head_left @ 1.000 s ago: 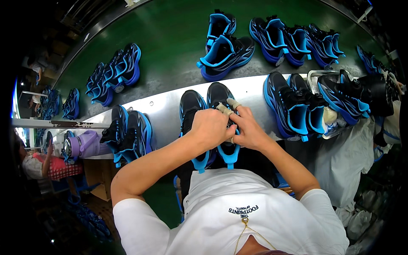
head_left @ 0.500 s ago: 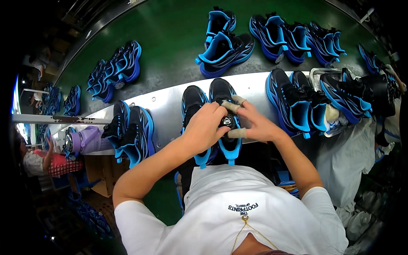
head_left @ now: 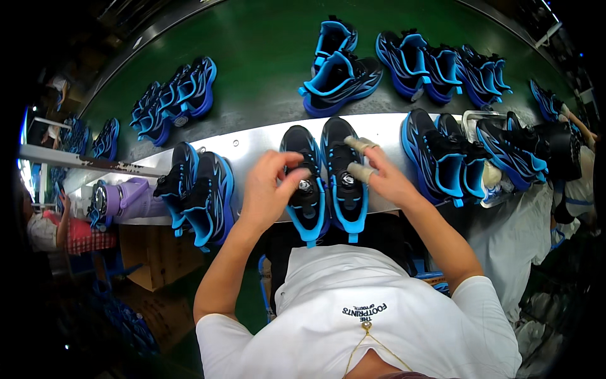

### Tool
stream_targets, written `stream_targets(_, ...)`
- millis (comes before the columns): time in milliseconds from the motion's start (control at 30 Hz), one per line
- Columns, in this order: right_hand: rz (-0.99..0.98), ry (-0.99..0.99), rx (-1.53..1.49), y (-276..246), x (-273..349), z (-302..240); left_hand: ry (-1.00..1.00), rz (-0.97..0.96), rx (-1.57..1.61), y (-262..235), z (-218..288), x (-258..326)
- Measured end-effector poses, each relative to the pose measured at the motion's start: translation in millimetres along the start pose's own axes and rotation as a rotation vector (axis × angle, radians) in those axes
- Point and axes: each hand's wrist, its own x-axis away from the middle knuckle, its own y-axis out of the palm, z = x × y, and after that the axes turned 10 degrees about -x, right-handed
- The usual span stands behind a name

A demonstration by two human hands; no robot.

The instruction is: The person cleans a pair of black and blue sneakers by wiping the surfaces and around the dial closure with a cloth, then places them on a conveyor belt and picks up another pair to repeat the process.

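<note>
In front of me a pair of black sneakers with bright blue linings stands side by side, toes pointing away. The left sneaker (head_left: 297,140) and the right sneaker (head_left: 336,136) each carry a round dial on the tongue. My left hand (head_left: 265,189) is at the outer side of the left sneaker, its thumb and fingers apart near the dial (head_left: 305,185), holding nothing. On the other side, my right hand (head_left: 386,177) has its fingers spread by the upper of the right sneaker, with beige covers (head_left: 360,172) on some fingers. Whether those fingertips touch the sneaker I cannot tell.
Pairs of similar sneakers stand left (head_left: 211,189) and right (head_left: 424,151) on the metal ledge (head_left: 252,142). More lie on the green belt (head_left: 265,63) beyond. A purple bottle (head_left: 129,199) is at far left, a metal tray (head_left: 470,117) at right. Other people work at both sides.
Both hands have come off the right sneaker's dial and moved apart. My left hand has shifted left to the left sneaker, and both dials now show.
</note>
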Motion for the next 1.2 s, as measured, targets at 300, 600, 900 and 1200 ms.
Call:
stream_targets(300,-0.074,-0.263,0.473,28,-69,-20,0.368,-0.068,-0.228,9,-19,16)
stream_targets(600,-0.178,-0.411,0.664,51,-103,0,0.291,-0.129,0.007,8,-26,12)
stream_targets(900,-0.165,-0.438,0.739,51,-107,9,0.264,-0.032,0.03,11,-24,18)
stream_targets(1200,-0.135,-0.445,0.745,52,-105,14,0.236,0.128,-0.102,16,-26,19)
